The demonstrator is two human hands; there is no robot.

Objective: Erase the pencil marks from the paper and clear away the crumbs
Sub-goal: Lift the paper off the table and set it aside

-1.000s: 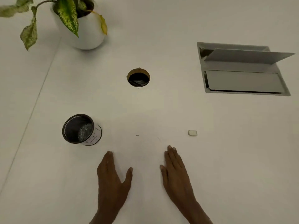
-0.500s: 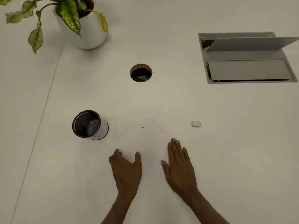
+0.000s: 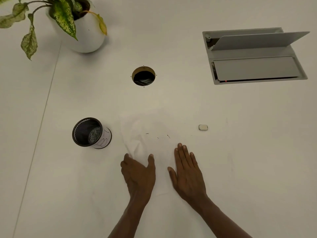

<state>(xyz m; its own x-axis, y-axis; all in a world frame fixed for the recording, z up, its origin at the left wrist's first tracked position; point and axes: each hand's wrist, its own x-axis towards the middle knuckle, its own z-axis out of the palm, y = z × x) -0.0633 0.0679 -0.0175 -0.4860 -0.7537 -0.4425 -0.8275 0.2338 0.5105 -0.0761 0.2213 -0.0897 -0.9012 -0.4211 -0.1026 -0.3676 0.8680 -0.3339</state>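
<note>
While the right hand (image 3: 187, 172) lies flat, fingers together, the left hand (image 3: 138, 174) pinches the paper (image 3: 154, 124)

White table (image 3: 240, 169); paper (image 3: 154, 127), eraser (image 3: 203, 127), mesh cup (image 3: 91, 132), potted plant (image 3: 82, 31)

Hands (image 3: 139, 176) on crumb-flecked paper (image 3: 159, 127)

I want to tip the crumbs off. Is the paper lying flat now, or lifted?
Partly lifted. The left hand grips the paper at its near-left part, which bulges up; the right hand presses the rest flat.
</note>
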